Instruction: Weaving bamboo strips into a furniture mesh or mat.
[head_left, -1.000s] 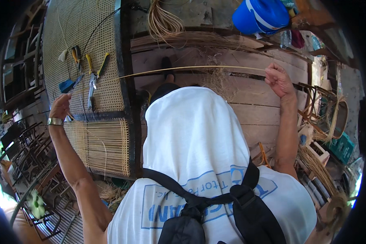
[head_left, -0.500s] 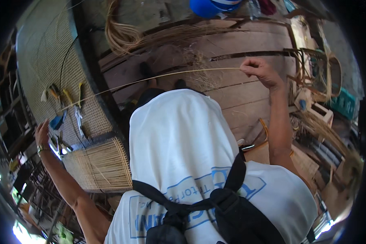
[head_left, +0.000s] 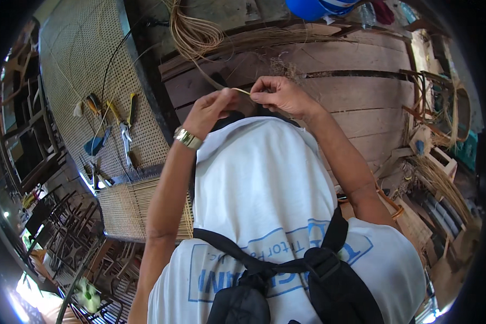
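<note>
In front of my lap, my right hand point(head_left: 286, 98) pinches a thin, pale cane strand point(head_left: 243, 92) between thumb and fingertips. Close beside it, my left hand point(head_left: 211, 112), with a metal-banded watch on the wrist, has its fingers closed on the same strand; its fingertips are slightly blurred. Only a short piece of strand shows between the hands. To my left is a woven cane panel point(head_left: 65, 51) in a dark frame. Pliers with yellow handles point(head_left: 114, 112), metal snips point(head_left: 126, 137) and a blue tool point(head_left: 94, 144) lie on it.
A looped bundle of cane point(head_left: 200, 35) hangs at the far side, near a blue bucket point(head_left: 314, 7). Wooden boards point(head_left: 362, 92) stretch ahead and right. Chair frames point(head_left: 424, 89) and a fibre bundle point(head_left: 440, 181) stand at right. Close-set strands point(head_left: 129, 208) cover the panel's near part.
My left hand has come from beside the tools to the middle, and my right hand has moved left to meet it. The strand no longer stretches wide between them. The view has shifted.
</note>
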A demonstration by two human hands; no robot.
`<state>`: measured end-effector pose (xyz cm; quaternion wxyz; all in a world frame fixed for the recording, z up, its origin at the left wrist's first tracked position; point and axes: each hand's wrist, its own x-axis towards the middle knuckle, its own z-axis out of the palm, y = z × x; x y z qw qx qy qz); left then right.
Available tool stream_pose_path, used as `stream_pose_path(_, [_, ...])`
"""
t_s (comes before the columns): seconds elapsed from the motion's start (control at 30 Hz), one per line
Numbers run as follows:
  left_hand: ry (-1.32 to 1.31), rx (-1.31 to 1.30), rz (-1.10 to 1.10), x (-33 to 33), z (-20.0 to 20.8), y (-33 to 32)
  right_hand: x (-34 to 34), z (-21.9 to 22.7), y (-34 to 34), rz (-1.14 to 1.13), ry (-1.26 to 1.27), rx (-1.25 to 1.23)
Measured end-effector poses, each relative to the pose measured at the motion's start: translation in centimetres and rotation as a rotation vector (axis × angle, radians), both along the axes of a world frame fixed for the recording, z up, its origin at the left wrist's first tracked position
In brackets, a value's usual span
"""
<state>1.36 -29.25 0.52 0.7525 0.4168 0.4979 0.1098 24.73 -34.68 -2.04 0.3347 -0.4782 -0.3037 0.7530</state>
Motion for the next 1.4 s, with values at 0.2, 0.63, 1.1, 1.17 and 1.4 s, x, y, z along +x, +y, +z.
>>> stream_pose_path(0.2, [-0.302, -0.14, 0.424, -0.6, -1.9, 0.5, -2.7, 1.1, 1.0, 0.023, -0.068, 0.012])
stream_pose_path(0.63, [0.026, 0.241, 0.806, -18.0, -1.7, 6.0, 4.3, 3.6, -1.9, 0.083, -0.407, 0.224])
stream_pose_path(1.1, [-0.15, 0.176, 0.859, -18.5, -0.3, 7.1, 6.5, 3.7, -2.6, -0.122, 0.273, -0.268])
stream_pose_path(1.17, [-0.22, 0.168, 0.814, -18.3, -0.3, 7.6, 6.6, 3.6, -2.9, -0.148, 0.312, -0.281])
stream_pose_path(1.4, [-0.303, 0.171, 0.763, -17.4, 0.5, 8.7, 6.9, 3.6, -4.0, -0.19, 0.4, -0.285])
